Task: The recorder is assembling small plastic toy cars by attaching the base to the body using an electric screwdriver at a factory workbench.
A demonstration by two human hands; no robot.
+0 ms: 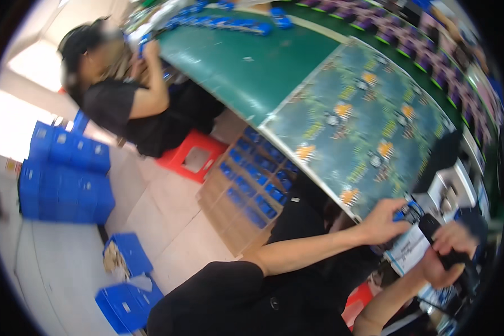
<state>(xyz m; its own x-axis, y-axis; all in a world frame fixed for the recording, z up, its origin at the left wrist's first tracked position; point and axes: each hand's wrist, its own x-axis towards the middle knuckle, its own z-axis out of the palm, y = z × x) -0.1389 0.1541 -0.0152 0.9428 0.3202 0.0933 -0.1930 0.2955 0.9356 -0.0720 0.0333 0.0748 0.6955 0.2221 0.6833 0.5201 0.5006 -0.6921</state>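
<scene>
The fingers of the left hand (382, 221) are partly bent, with thumb and forefinger drawn close together on a small blue piece (410, 211), which sits at the right-hand edge of the work surface; its far side is too blurred to make out. Just beside it, the right hand (439, 267) has its fingers curled around a black, elongated object (429, 225), the thumb lying out along the lower side; how tightly they close I cannot tell. A white carton with printing (407, 253) lies beneath and between the hands, and an open white box (453, 187) stands just beyond them. Past the left hand spreads a patterned mat (333, 134) on a green table (224, 59), where blue pieces (224, 24) lie in a row near the far side. Purple and pink items (406, 42) line the far right. To the left, a co-worker (109, 103) sits by a red stool (179, 154), holding something blue. Between them, on the floor, stands a divided cardboard box (235, 215) of blue items, with blue bins (67, 190) farther left.
</scene>
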